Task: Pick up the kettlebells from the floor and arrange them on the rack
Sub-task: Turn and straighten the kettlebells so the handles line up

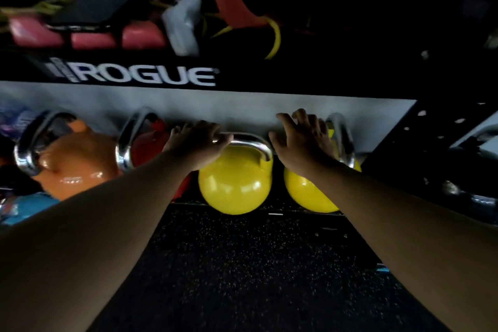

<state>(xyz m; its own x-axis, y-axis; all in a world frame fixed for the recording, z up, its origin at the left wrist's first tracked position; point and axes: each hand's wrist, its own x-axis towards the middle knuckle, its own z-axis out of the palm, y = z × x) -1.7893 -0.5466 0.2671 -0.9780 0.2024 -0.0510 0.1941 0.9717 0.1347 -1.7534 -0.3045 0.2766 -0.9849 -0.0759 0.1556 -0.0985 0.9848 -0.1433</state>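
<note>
A yellow kettlebell [235,183] with a chrome handle sits on the lower shelf of the black rack [269,83]. My left hand [198,140] is closed over the left end of its handle. A second yellow kettlebell [310,191] stands just to its right. My right hand [303,135] hovers in front of this one with fingers spread, holding nothing. Further left on the same shelf are a red kettlebell [147,147] and an orange kettlebell [78,159], both with chrome handles.
The upper shelf holds pink dumbbells [89,36], a dark phone [102,4], bands and straps. A blue kettlebell [29,209] shows at the lower left edge and a dark kettlebell [469,172] at the right. Speckled black rubber floor [256,264] lies below.
</note>
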